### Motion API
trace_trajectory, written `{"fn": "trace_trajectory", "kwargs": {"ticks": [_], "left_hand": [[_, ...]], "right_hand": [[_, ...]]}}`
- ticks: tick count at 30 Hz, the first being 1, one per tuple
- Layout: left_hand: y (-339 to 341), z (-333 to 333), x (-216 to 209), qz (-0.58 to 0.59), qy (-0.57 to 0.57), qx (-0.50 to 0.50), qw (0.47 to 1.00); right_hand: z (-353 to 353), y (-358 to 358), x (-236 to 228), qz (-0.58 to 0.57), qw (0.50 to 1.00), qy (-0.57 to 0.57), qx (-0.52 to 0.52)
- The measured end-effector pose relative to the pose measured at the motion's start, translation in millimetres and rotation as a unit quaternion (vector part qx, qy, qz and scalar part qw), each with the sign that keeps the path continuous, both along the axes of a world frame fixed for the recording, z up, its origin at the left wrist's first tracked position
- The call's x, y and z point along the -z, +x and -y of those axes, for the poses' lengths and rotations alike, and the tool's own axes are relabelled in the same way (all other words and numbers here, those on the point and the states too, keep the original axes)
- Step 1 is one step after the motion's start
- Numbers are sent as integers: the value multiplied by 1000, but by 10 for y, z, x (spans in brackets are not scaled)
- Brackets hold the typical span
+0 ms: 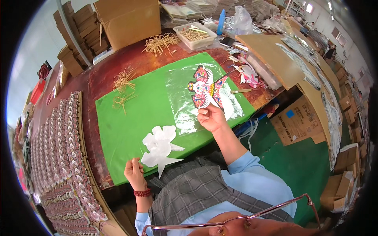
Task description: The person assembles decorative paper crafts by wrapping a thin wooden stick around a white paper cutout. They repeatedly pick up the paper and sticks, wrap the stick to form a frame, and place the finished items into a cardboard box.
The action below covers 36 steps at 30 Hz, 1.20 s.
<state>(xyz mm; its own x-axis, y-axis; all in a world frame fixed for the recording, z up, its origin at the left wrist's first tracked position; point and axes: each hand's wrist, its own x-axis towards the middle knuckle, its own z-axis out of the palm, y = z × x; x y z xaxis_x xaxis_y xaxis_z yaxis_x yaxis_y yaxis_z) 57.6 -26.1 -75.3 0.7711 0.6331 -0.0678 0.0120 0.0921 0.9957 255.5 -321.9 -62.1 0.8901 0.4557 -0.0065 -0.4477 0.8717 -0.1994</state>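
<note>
1. eyeglasses (277, 207), thin metal frame, nearest the lens, along the lower edge of view.
2. right hand (213, 119): thumb and fingers pinched on the lower wing of a printed swallow-shaped kite (202, 87). kite location: right half of the green mat (126, 135), over a clear plastic sheet (184, 122); whether it rests on the sheet or is lifted, cannot tell.
3. left hand (135, 174): fingers curled together beside the white swallow-shaped cut-outs (159, 145) at the mat's near edge; contact or grip, cannot tell.
4. also noted: thin pale strips (124, 82) in a loose tangle on the mat; plastic tub (199, 45) of small light pieces on the red desk (96, 86), beyond the mat.
5. risk (judgement): kite wing could crease or tear if pinched hard or pulled while its tail snags on the crinkled sheet.
6. risk (judgement): cut-outs, with their tails past the mat edge, could slide off if brushed by a sleeve or the apron (185, 192).
7. writing: dark print on the cardboard carton (297, 122) over the green floor, plus a plain blue square; not transcribed. no lettering made out on kite or cut-outs.
</note>
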Motion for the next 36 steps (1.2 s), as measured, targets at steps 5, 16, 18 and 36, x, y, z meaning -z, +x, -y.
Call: {"fn": "trace_trajectory", "kwargs": {"ticks": [5,16,18,36], "left_hand": [[-23,-30,9,3,-10,25,1000],[-23,-57,-47,16,-56,-6,998],[29,-38,-165,30,-58,-11,998],[87,269,-814,133,296,225,919]], "right_hand": [[3,-8,29,0,1000,14,-3],[-188,-235,-165,234,819,-444,277],[-217,-342,-326,364,658,-559,349],[-558,-612,-591,532,552,-543,342]]}}
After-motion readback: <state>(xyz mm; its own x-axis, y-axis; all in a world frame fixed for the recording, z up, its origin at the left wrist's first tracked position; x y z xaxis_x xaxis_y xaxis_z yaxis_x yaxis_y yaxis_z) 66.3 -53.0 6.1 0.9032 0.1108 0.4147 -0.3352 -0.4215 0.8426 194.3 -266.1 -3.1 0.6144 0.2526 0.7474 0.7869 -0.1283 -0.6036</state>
